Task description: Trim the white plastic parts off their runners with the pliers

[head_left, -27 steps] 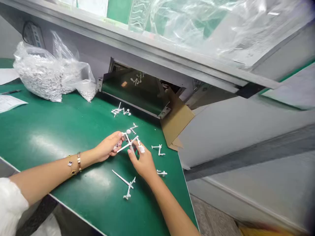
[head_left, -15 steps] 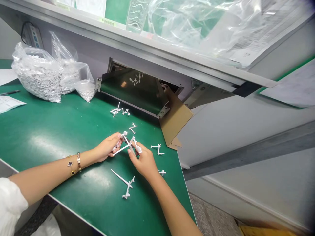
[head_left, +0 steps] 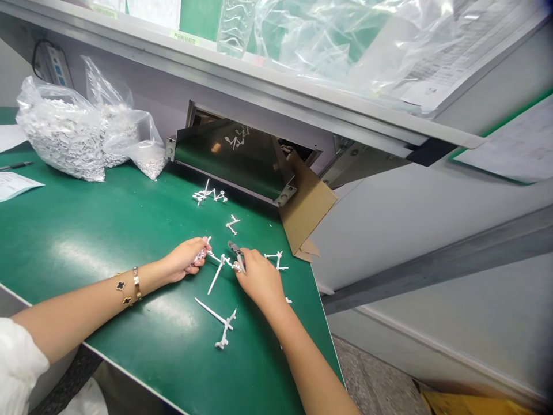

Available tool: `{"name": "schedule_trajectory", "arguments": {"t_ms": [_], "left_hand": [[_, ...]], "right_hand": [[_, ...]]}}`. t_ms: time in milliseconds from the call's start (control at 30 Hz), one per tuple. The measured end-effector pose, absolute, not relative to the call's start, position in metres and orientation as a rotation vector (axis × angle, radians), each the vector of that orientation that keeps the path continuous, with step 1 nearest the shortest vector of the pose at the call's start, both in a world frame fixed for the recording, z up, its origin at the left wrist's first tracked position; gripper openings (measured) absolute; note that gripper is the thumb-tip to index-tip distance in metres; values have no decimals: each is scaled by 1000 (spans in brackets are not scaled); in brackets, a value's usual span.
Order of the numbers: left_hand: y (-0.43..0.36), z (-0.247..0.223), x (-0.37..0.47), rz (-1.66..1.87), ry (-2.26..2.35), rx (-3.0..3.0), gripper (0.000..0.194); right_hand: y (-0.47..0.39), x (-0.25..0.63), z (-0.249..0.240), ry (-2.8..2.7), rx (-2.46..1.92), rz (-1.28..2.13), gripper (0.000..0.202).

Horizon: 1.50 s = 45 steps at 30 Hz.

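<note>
1. Presently, left hand (head_left: 185, 260), centre of the frame: fingers curled closed on small white parts (head_left: 199, 257), mostly hidden, so the count cannot be told. The curled grip probably keeps the loose bits together.
2. Right hand (head_left: 261, 279), right of centre: closed around cutters (head_left: 235, 251), the tips clear of the fingers and directed toward the upper left. Held this way, seemingly, so the tool faces the left hand.
3. Middle sprue (head_left: 222, 263), white, branched, between the hands: one end by the left fingertips, the other by the right fingers, long stem slanting to the lower left. Whether both hands grip it cannot be told; its place suits work from either side.
4. Near sprue (head_left: 226, 324), lower centre: on the green table (head_left: 129, 219), apart from both hands, perhaps laid there for easy reach.
5. Small sprue (head_left: 233, 225), just above the cutters; right sprue (head_left: 279, 260), just beside the right hand. Both lie loose on the table.
6. Far sprues (head_left: 209, 193), above centre: a tangled cluster near the metal panel (head_left: 216, 164), likely out of the working space.
7. Bags (head_left: 60, 138), upper left: clear plastic, filled with small white pieces, standing against the wall, presumably for support.
8. Cardboard (head_left: 306, 204), right of the panel: leaning at a tilt, possibly as a side guard.
</note>
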State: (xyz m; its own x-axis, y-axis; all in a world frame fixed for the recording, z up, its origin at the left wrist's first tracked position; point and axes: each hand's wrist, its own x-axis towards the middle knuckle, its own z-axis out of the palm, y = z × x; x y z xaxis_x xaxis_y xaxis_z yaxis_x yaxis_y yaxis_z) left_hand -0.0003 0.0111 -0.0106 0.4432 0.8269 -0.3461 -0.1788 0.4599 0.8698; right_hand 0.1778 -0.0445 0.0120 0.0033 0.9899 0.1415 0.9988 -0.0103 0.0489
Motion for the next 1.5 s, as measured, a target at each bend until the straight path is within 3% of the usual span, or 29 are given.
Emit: {"name": "schedule_trajectory", "arguments": {"t_ms": [167,400,633,900,1067,1200,1333,1500], "left_hand": [[11,-8,0,802,858,842,16],[18,-9,-6,749,712,654,20],[20,-13,-4,805,877,969,29],[20,-16,-9,814,828,1905,17],[10,-12,-9,661,721,2102,12],[6,-8,-6,633,695,1960,15],[7,-5,-4,601,744,1376,25],[12,-1,-3,848,682,918,31]], "right_hand": [[-43,185,21,-1902,-2332,-479,24],[-38,186,29,-1825,-1994,387,25],[-40,182,25,-1893,-1834,440,20],[-42,191,31,-1867,-1561,757,24],[-44,188,32,-1780,-1467,867,23],[-41,186,30,-1569,-1423,875,33],[-35,195,23,-1370,-1560,634,40],[-38,192,17,-1694,-1602,513,31]]}}
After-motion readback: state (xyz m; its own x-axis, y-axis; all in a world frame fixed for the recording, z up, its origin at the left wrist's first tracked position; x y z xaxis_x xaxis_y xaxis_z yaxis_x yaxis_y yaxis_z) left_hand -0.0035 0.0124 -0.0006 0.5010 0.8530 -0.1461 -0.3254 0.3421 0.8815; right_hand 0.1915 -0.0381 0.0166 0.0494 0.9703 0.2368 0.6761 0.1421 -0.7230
